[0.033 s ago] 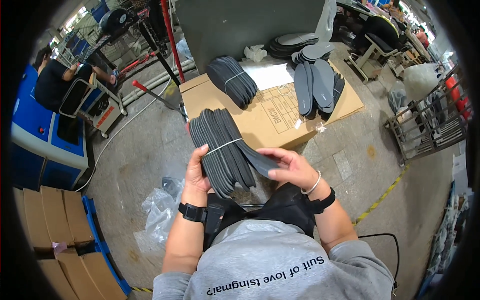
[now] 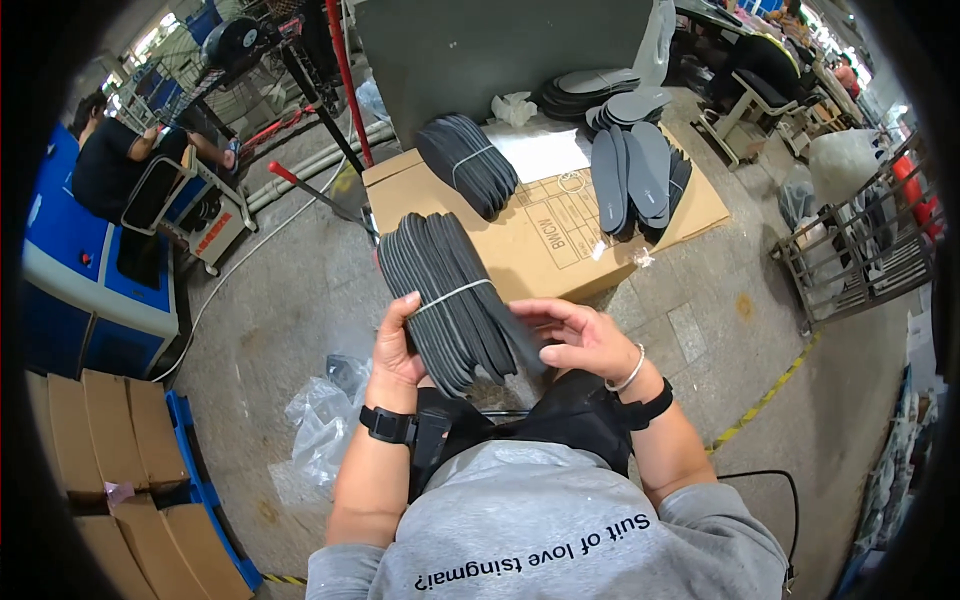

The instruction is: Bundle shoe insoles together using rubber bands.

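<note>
My left hand (image 2: pixel 398 340) is closed round the left side of a thick bundle of dark grey insoles (image 2: pixel 440 290), its thumb by the pale band (image 2: pixel 452 295) that goes round the middle. The insoles stand on edge, pressed side by side, and the bundle is held above my lap. At its right side, the near end of the outermost insole (image 2: pixel 522 342) leans a little away from the others. Beside that end is my right hand (image 2: pixel 590 345), thumb and fingers apart, with the fingertips partly hidden behind the insole.
Ahead, a cardboard box (image 2: pixel 520 245) bears another banded insole bundle (image 2: pixel 467 165), loose insoles (image 2: pixel 650 180) and a white sheet (image 2: pixel 540 150). Clear plastic bags (image 2: pixel 320 415) lie on the floor at left, near stacked cartons (image 2: pixel 90 430). A metal rack (image 2: pixel 860 240) stands at right; a person (image 2: pixel 115 165) sits far left.
The outermost insole, bent out to the right between my right thumb and fingers before, has swung back toward the bundle. My right hand has let go of it. The left hand keeps its hold.
</note>
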`<state>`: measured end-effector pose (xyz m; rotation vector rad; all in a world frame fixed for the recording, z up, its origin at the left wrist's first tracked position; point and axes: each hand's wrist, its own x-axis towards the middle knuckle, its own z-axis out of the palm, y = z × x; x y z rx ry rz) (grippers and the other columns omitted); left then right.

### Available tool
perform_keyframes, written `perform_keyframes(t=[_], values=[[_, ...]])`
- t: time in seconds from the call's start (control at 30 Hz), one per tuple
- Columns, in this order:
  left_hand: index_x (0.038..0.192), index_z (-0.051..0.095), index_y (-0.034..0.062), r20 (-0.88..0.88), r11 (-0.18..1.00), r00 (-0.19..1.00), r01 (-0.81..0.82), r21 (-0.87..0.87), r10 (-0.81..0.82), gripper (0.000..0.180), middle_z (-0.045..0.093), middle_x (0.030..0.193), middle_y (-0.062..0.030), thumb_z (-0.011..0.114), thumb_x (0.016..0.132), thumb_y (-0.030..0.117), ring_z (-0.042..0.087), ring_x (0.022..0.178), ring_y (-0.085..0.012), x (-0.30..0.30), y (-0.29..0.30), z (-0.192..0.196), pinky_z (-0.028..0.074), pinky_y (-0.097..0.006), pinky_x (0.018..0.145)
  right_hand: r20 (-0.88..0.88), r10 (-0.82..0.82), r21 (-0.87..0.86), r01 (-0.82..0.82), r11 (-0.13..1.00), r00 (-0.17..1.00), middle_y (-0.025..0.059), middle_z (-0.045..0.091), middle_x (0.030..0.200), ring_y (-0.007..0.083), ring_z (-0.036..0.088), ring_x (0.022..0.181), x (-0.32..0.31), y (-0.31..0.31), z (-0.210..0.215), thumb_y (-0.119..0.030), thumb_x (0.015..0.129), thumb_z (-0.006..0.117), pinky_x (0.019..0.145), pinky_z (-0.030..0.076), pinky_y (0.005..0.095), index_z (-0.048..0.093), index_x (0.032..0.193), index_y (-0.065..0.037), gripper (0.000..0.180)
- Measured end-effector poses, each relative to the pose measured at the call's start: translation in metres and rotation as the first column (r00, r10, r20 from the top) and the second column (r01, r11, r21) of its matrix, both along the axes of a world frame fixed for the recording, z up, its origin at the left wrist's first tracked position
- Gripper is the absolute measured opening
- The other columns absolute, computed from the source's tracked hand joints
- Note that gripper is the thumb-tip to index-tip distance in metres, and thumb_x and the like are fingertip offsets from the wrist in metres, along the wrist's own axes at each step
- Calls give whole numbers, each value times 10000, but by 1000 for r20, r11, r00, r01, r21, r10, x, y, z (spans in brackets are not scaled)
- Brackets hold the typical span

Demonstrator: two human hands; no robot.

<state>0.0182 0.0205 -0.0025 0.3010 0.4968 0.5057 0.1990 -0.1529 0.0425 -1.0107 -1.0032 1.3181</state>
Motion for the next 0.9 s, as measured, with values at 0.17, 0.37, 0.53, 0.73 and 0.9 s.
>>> perform_keyframes(t=[0.17, 0.37, 0.53, 0.73, 0.9], values=[[1062, 489, -106, 6, 982, 996, 88, 166, -90, 453, 589, 993, -198, 597, 668, 88, 599, 885, -308, 7, -17, 6, 484, -416, 830, -16, -273, -65, 272, 960, 962, 195, 293, 1313, 266, 386, 1158, 4, 12, -16, -251, 728, 702, 965, 322, 338, 125, 1358, -25, 884], [1241, 369, 18, -154, 895, 964, 258, 365, -215, 678, 512, 1123, -97, 645, 621, 0, 486, 1053, -226, 10, -35, 22, 369, -332, 934, 20, -317, -42, 318, 947, 948, 204, 330, 1260, 260, 394, 1144, -16, 40, -13, -284, 639, 769, 952, 339, 342, 32, 1356, -2, 1066], [1299, 250, 32, -168, 895, 981, 159, 416, -96, 745, 476, 1153, -92, 671, 685, 17, 484, 1046, -206, 20, -35, 21, 405, -322, 894, 98, -341, 25, 340, 940, 935, 193, 349, 1228, 250, 422, 1110, -23, 42, -27, -233, 610, 785, 935, 360, 333, 61, 1349, 9, 1063], [1187, 412, -10, -192, 848, 981, 108, 519, -8, 527, 546, 1067, -112, 622, 706, 39, 550, 947, -203, 21, -33, 10, 458, -320, 820, -7, -348, -7, 348, 937, 937, 167, 376, 1213, 230, 412, 1125, -24, 44, -28, -167, 621, 759, 951, 341, 326, 110, 1343, 12, 987], [1181, 419, -13, -207, 839, 978, 91, 537, 27, 526, 551, 1048, -109, 611, 694, 44, 557, 929, -201, 23, -35, 11, 471, -317, 800, -32, -347, -9, 347, 938, 937, 159, 386, 1208, 217, 400, 1138, -24, 45, -33, -157, 625, 749, 965, 322, 316, 127, 1342, 12, 964]])
